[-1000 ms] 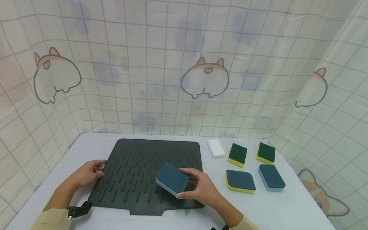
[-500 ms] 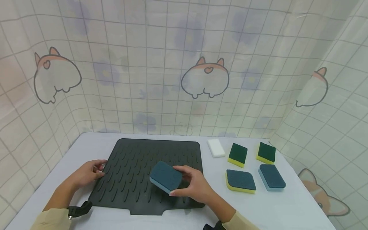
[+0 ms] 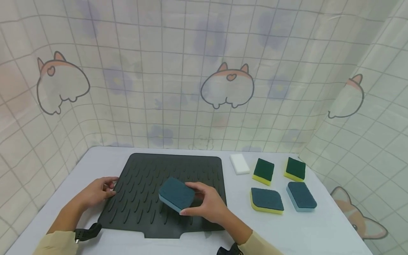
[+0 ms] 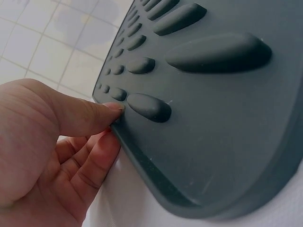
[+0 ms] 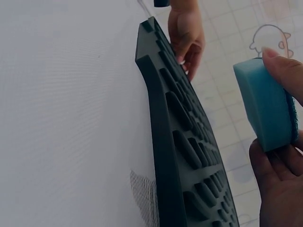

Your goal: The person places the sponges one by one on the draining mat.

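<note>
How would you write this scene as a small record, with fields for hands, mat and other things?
Left hand: pinches the left edge of the black ridged draining mat
Right hand: grips a blue scouring sponge above the mat, not touching it
Right of mat: white pad, two green-and-yellow scouring sponges, blue-and-yellow scouring sponge, second blue scouring sponge
Surface: white tablecloth
Backdrop: grid-patterned curtain

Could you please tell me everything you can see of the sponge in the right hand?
The held sponge is a thick block with rounded corners: a light-blue foam body under a darker, rough-looking blue scouring layer. It is tilted, scouring side up, held above the dark ribbed mat without touching it. The right hand pinches it by opposite edges.
</note>
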`<state>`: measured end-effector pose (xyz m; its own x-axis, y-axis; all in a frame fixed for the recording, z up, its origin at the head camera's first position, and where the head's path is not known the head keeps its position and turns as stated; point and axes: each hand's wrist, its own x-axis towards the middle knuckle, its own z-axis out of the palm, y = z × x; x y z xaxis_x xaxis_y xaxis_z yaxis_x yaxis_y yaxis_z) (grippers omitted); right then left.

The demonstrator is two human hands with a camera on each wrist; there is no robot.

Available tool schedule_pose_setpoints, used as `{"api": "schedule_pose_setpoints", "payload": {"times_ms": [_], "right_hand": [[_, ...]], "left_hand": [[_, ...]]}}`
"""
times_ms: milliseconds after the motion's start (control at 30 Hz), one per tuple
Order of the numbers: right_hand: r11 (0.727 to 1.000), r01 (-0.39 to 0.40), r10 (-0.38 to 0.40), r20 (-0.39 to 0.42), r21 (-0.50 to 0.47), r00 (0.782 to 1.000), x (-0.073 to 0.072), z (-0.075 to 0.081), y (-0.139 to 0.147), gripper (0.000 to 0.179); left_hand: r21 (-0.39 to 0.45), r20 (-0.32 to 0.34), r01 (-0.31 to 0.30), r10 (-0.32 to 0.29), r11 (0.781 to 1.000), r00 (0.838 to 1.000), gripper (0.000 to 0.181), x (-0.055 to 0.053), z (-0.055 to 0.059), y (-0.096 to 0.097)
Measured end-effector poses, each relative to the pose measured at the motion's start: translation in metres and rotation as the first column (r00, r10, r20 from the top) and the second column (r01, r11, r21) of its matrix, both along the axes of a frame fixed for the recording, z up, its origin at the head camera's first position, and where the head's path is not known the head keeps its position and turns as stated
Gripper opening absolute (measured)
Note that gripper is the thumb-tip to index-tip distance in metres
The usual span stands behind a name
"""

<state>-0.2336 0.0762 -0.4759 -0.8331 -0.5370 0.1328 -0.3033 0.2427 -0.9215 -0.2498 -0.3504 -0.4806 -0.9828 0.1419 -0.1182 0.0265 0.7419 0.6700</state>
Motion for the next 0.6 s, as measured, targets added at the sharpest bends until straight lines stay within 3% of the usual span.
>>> {"api": "schedule_pose_setpoints", "payload": {"times_ms": [600], "right_hand": [[0.998, 0.06, -0.06, -0.004, 0.012, 0.998, -0.002, -0.001, -0.018, 0.08]], "left_hand": [[-0.013, -0.002, -0.008, 0.008, 1.0, 1.0, 0.057, -0.001, -0.002, 0.001]]}}
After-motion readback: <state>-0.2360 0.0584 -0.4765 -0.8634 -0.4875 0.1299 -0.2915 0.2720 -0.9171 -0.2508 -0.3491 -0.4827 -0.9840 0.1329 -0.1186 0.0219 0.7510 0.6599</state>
